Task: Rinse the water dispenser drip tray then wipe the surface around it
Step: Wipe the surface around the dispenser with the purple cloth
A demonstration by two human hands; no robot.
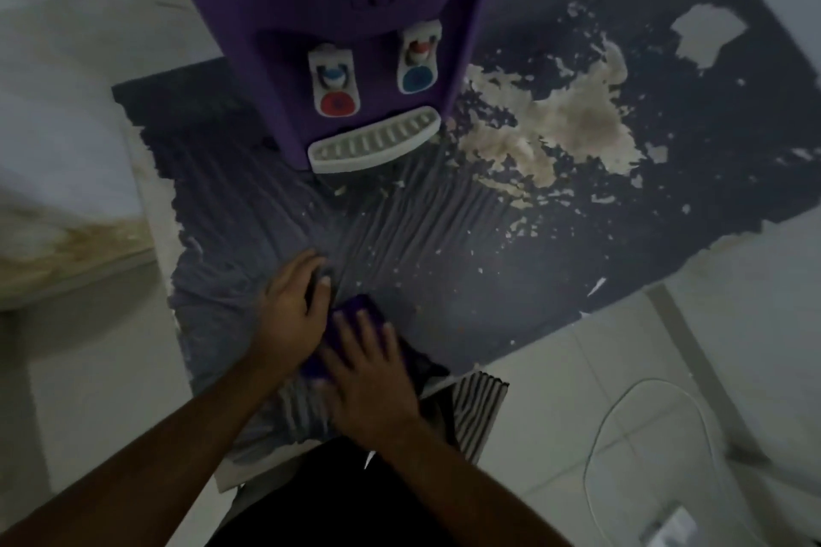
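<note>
1. Purple cloth (355,307): under right hand (369,373), fingers straight, pressing; wiping step, seemingly.
2. Left hand (291,306): beside cloth; grip indeterminable.
3. Tray (375,143): seated in dispenser (333,13), well apart; next stroke should carry towards it.

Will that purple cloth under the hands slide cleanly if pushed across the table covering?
Probably floppy: the purple cloth lies flattened under the right hand. It may snag, since the table covering looks ridged and peeling. Pale flakes would likely gather ahead of it.
</note>
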